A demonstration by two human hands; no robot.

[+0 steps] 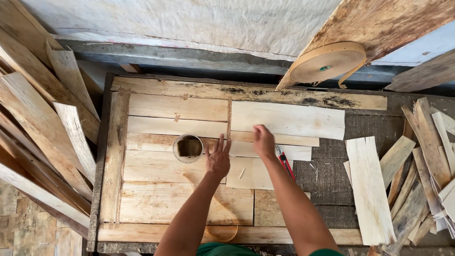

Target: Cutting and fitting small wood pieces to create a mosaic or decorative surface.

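Note:
Several pale wood veneer sheets (pixel 286 119) lie edge to edge on a wooden work table (pixel 246 94). My left hand (pixel 218 159) rests flat with fingers spread on the sheets near the seam in the middle. My right hand (pixel 263 140) presses its fingertips down on the edge of a sheet just right of the seam, holding nothing. A small roll of brown tape (pixel 188 148) lies left of my left hand. A red and black utility knife (pixel 285 163) lies beside my right forearm. A loose strip of tape (pixel 222 213) curls under my left arm.
A big roll of brown tape (pixel 327 61) leans at the back right. Loose veneer strips (pixel 367 189) and a heap of scraps (pixel 429 166) lie at the right. Long boards (pixel 42 123) lean in a stack at the left.

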